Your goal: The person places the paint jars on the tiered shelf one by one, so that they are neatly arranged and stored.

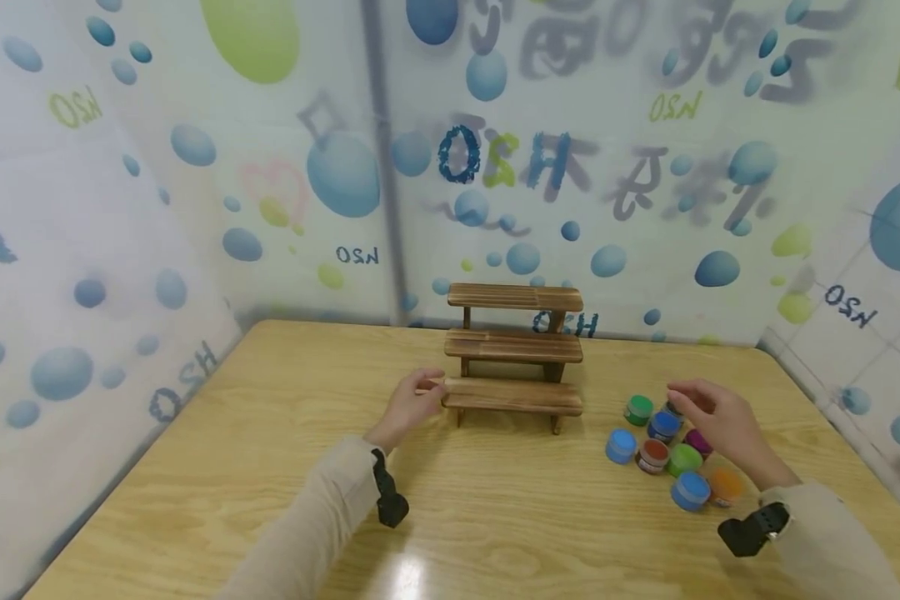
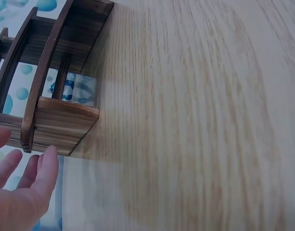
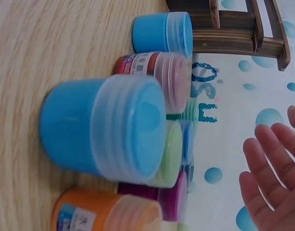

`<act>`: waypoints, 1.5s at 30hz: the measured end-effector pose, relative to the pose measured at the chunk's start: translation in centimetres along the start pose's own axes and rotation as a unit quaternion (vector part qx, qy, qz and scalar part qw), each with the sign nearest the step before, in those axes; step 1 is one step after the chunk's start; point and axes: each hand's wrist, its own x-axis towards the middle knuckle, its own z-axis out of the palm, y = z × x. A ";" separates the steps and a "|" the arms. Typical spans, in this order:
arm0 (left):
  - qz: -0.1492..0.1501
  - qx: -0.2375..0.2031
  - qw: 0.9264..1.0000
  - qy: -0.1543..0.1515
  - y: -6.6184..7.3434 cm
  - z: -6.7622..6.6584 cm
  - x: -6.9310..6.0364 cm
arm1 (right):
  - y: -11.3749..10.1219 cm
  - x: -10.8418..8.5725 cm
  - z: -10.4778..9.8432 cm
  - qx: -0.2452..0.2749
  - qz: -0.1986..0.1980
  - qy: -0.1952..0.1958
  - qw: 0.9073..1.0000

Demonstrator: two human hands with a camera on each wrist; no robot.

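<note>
- Left of the wooden stand (image 1: 513,394), the tabletop (image 1: 270,467) stretches to its left edge, which should give side room for moving
- At the left end of the stand's lowest board, the left hand (image 1: 411,403) has its fingers apart and loosely bent, holding nothing; whether one touches the wood cannot be told
- The stand itself, three stepped boards, rises near the tabletop's far edge, a spotted curtain (image 1: 285,283) behind it; it is probably stiff and fairly light, best held by a board end
- Right of the stand, clustered jars (image 1: 653,457) look light, rigid and slightly slippery, so their ridged lids (image 3: 128,127) likely offer the best hold; packed neighbours leave little finger room
- Farther right of the stand, the right hand (image 1: 723,422) hangs over the jars, fingers relaxed, holding nothing, with the tabletop's right edge beyond
</note>
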 end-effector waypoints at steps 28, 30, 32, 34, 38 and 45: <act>-0.051 -0.104 0.993 -0.010 0.8 0.4 -0.5 | 12.5 -1.2 1.4 -0.032 0.050 0.004 0.998; -0.053 -0.104 0.993 -0.011 1.6 0.3 -1.1 | 12.4 -1.3 1.3 -0.033 0.056 0.002 0.998; -0.054 -0.104 0.993 -0.010 2.2 0.3 -1.5 | 12.3 -1.7 1.1 -0.034 0.064 -0.003 0.997; -0.055 -0.103 0.993 -0.009 2.3 0.3 -1.6 | 12.2 -2.0 0.8 -0.035 0.071 -0.008 0.997; -0.056 -0.100 0.993 -0.008 2.1 0.4 -1.4 | 12.1 -2.6 0.3 -0.035 0.072 -0.019 0.997; -0.057 -0.105 0.993 -0.010 0.2 0.3 -0.1 | 10.2 -3.8 -0.4 -0.052 0.087 -0.026 0.994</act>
